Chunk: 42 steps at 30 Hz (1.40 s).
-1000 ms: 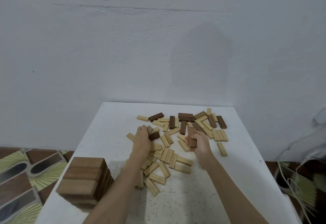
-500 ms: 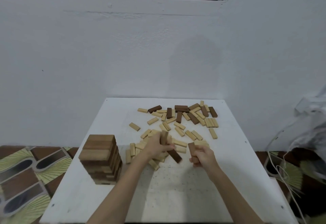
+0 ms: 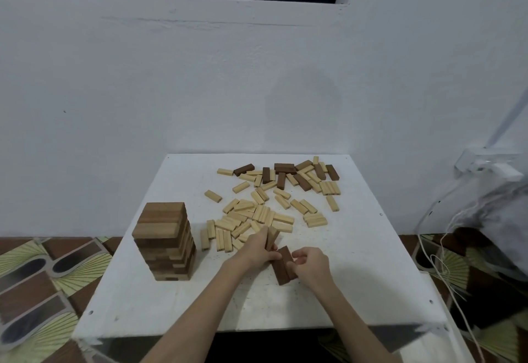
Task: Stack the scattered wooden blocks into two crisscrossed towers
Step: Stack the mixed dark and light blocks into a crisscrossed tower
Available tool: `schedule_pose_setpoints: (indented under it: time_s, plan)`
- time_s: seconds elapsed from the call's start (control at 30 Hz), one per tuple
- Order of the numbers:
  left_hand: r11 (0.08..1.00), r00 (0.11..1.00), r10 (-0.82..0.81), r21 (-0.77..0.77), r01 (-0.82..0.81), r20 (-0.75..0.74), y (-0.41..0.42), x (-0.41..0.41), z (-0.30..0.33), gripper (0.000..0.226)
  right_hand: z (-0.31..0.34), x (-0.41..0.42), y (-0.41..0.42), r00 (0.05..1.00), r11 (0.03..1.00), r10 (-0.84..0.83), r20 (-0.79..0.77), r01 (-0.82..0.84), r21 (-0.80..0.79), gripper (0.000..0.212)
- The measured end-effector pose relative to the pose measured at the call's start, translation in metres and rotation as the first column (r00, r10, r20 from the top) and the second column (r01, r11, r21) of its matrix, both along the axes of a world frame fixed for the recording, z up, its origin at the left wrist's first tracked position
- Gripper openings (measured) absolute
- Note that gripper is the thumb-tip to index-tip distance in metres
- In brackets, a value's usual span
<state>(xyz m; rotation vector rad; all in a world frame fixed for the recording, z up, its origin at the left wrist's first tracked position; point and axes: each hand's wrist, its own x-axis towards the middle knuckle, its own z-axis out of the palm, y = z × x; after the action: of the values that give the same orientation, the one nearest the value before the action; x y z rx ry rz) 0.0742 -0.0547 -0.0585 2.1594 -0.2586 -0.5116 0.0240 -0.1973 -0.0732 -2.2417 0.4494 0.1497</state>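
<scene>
A tall crisscrossed tower of brown blocks (image 3: 164,241) stands at the table's front left. Two dark brown blocks (image 3: 283,267) lie side by side on the white table (image 3: 357,248) between my hands. My left hand (image 3: 257,250) grips a couple of blocks (image 3: 271,237) held upright and touches the dark pair from the left. My right hand (image 3: 310,265) pinches the dark pair from the right. Several light and dark loose blocks (image 3: 274,202) lie scattered across the table's middle and back.
A white wall rises right behind the table. White cables (image 3: 440,251) and a grey bag (image 3: 497,205) sit on the right beside the table. Patterned floor tiles (image 3: 43,274) show on the left.
Both hands have pulled back from the loose pile toward the table's front. The dark blocks they picked up now lie together on the table between them.
</scene>
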Motion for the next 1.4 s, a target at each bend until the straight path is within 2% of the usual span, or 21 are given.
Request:
schedule_pose_setpoints:
  time_s: [0.1,0.17,0.3,0.4,0.47,0.57,0.63,0.7,0.8,0.87,1.03,1.27,1.4]
  plan:
    - [0.999,0.996,0.048,0.000,-0.049,0.068,-0.002,-0.003,0.004,0.025,0.000,0.000,-0.001,1.000,1.000,-0.002,0.002,0.002,-0.010,0.035]
    - [0.996,0.989,0.088,-0.024,-0.086,0.117,-0.004,-0.003,0.008,0.025,0.006,0.002,-0.003,0.996,0.999,-0.039,0.074,0.038,0.022,0.034]
    - [0.999,0.980,0.037,-0.012,-0.035,0.196,-0.010,-0.002,0.018,0.032,0.031,0.009,-0.006,0.969,0.951,-0.115,0.217,0.045,0.306,0.031]
    - [0.999,0.971,0.000,-0.044,0.011,0.238,-0.017,-0.004,0.022,0.033,0.044,0.013,-0.003,0.966,0.919,-0.092,0.241,-0.011,0.395,0.024]
    - [0.996,0.964,0.014,-0.084,0.008,0.265,-0.023,-0.004,0.022,0.035,0.049,0.016,-0.001,0.956,0.899,-0.137,0.259,0.010,0.438,0.021]
    - [0.996,0.970,0.025,-0.092,-0.002,0.243,-0.028,-0.006,0.024,0.052,0.054,0.019,-0.006,0.946,0.838,-0.239,0.219,0.088,0.538,0.014]
    - [1.000,0.976,0.002,0.005,-0.003,0.216,-0.024,-0.008,0.020,0.084,0.053,0.024,-0.019,0.944,0.810,-0.279,0.175,0.133,0.571,0.018]
    - [0.990,0.982,-0.044,0.138,0.019,0.182,-0.017,-0.014,0.015,0.101,0.047,0.027,-0.034,0.966,0.863,-0.224,0.132,0.134,0.488,0.022]
    - [0.962,0.991,-0.112,0.257,0.088,0.079,-0.011,-0.023,0.005,0.106,0.032,0.029,-0.048,0.997,0.970,-0.064,0.036,0.053,0.237,0.029]
    - [0.954,0.990,-0.128,0.280,0.106,0.060,-0.011,-0.027,0.000,0.104,0.024,0.027,-0.048,1.000,0.990,-0.017,0.022,0.014,0.138,0.029]
    - [0.978,0.993,-0.075,0.199,0.056,0.090,-0.011,-0.027,-0.008,0.094,0.014,0.025,-0.039,0.999,0.995,0.012,0.045,-0.016,0.103,0.022]
    - [0.992,0.993,-0.068,0.116,0.056,0.099,-0.011,-0.025,-0.013,0.091,0.003,0.022,-0.028,0.998,0.997,-0.014,0.066,0.008,0.080,0.008]
    - [0.995,0.995,-0.051,0.087,0.044,0.089,-0.009,-0.025,-0.016,0.091,0.004,0.021,-0.026,0.996,0.998,-0.034,0.086,0.028,0.064,0.010]
